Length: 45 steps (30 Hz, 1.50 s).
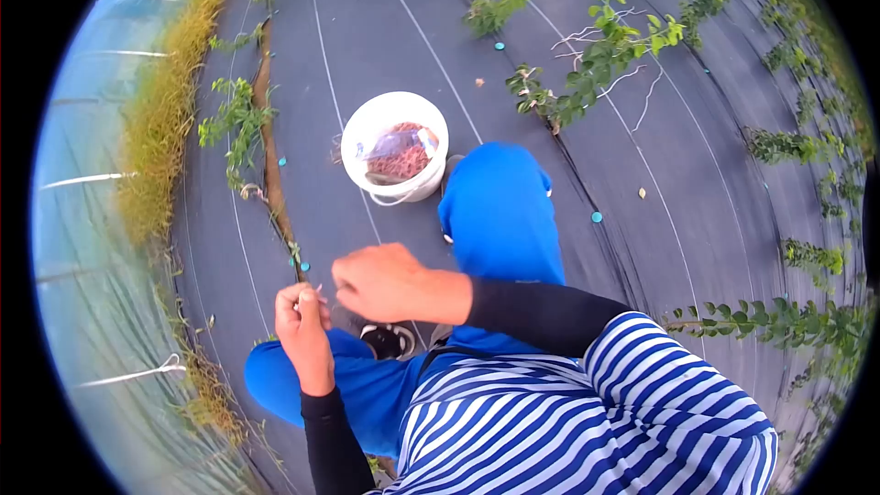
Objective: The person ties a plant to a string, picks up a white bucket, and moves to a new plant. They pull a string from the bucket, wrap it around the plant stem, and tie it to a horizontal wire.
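Note:
My left hand (304, 335) is raised over my bent knee, thumb and fingers pinched together. A small pale bit shows at its fingertips, too small to name. Just to the right, my right hand (385, 282) is held with its back up and its fingers curled toward the left hand. Whatever the right fingers hold is hidden under them. Beyond both hands stands a white bucket (421, 191) with reddish-brown pellets (400, 163) inside. A crumpled clear plastic bag (392, 143) lies on the pellets.
Black ground sheet (367, 46) with white lines covers the ground. A leafy plant (240, 124) stands left along a brown strip (268, 128). More shrubs (596, 69) grow in rows to the right. Teal pegs (597, 217) dot the sheet. Dry grass (151, 137) borders plastic sheeting (82, 247) at left.

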Each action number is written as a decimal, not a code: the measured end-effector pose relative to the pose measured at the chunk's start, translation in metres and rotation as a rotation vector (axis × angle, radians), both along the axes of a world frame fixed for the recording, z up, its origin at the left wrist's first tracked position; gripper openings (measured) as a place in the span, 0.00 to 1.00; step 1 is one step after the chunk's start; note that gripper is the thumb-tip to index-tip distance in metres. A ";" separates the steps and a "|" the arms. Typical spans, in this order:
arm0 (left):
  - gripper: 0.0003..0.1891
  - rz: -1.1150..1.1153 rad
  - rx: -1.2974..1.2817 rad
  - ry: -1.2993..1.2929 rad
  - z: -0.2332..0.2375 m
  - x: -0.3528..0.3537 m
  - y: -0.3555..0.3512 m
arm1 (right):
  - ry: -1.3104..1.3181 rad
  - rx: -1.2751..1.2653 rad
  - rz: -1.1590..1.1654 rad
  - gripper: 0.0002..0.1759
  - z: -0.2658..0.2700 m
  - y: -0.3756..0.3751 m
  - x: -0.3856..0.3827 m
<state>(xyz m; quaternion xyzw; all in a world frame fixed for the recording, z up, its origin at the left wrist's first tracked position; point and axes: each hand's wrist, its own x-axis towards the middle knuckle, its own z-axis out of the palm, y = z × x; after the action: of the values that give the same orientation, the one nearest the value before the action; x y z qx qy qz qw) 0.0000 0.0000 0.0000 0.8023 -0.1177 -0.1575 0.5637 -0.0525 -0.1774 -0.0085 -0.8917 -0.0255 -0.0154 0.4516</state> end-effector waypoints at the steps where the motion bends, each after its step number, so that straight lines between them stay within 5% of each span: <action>1: 0.11 0.027 -0.106 0.045 0.013 -0.001 -0.004 | -0.041 0.053 -0.003 0.17 0.006 -0.004 -0.005; 2: 0.10 0.045 -0.218 0.094 0.023 -0.002 -0.011 | -0.079 0.100 -0.014 0.15 0.012 -0.010 -0.012; 3: 0.10 0.046 -0.346 0.218 -0.029 -0.013 -0.037 | 0.041 -0.033 -0.021 0.15 -0.010 -0.037 -0.031; 6: 0.11 0.011 -0.858 0.746 -0.016 0.006 -0.028 | 0.054 -0.230 -0.055 0.13 0.021 -0.033 -0.038; 8: 0.11 -0.067 -0.958 0.884 -0.028 0.010 -0.039 | -0.191 -0.046 -0.252 0.17 0.041 -0.055 -0.058; 10: 0.12 -0.152 -1.065 1.071 -0.040 0.011 -0.055 | -0.317 0.110 -0.298 0.09 0.068 -0.101 -0.089; 11: 0.12 -0.146 -1.070 1.080 -0.041 0.011 -0.063 | -0.174 0.403 -0.484 0.07 0.087 -0.118 -0.111; 13: 0.13 -0.087 -1.000 1.191 -0.041 0.011 -0.081 | -0.400 0.465 -0.712 0.09 0.084 -0.168 -0.147; 16: 0.14 -0.076 -0.926 1.260 -0.056 0.017 -0.108 | -0.418 0.803 -0.907 0.16 0.028 -0.245 -0.182; 21: 0.11 -0.181 -0.745 1.343 -0.086 0.030 -0.171 | 0.123 0.935 -1.288 0.14 -0.117 -0.319 -0.202; 27: 0.06 -0.219 -0.653 1.464 -0.126 0.039 -0.256 | 0.396 0.904 -1.285 0.13 -0.218 -0.404 -0.164; 29: 0.07 -0.230 -0.613 1.503 -0.148 0.041 -0.278 | 0.479 0.421 -1.344 0.09 -0.256 -0.449 -0.150; 30: 0.07 -0.236 -0.588 1.512 -0.155 0.041 -0.289 | 0.497 0.419 -1.348 0.09 -0.269 -0.474 -0.142; 32: 0.08 -0.235 -0.503 1.514 -0.167 0.045 -0.311 | -0.377 -0.784 -0.519 0.11 -0.290 -0.519 -0.131; 33: 0.08 -0.226 -0.491 1.535 -0.174 0.047 -0.320 | -0.353 -0.778 -0.520 0.11 -0.289 -0.522 -0.124; 35: 0.09 -0.271 -0.376 1.525 -0.187 0.050 -0.337 | 0.255 0.135 -0.950 0.17 -0.258 -0.509 -0.092; 38: 0.08 -0.319 -0.172 1.427 -0.198 0.057 -0.372 | 0.650 -0.211 -0.697 0.22 -0.236 -0.514 -0.061; 45: 0.08 -0.390 0.113 1.106 -0.232 0.069 -0.460 | 0.523 -0.415 -0.464 0.18 -0.251 -0.515 -0.048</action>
<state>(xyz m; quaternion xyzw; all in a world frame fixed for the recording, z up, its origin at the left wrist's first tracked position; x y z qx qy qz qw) 0.0691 -0.4600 -0.2319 0.5932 0.0569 -0.6595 0.4582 -0.1001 -0.6919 -0.2593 -0.9198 0.2897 0.1158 0.2380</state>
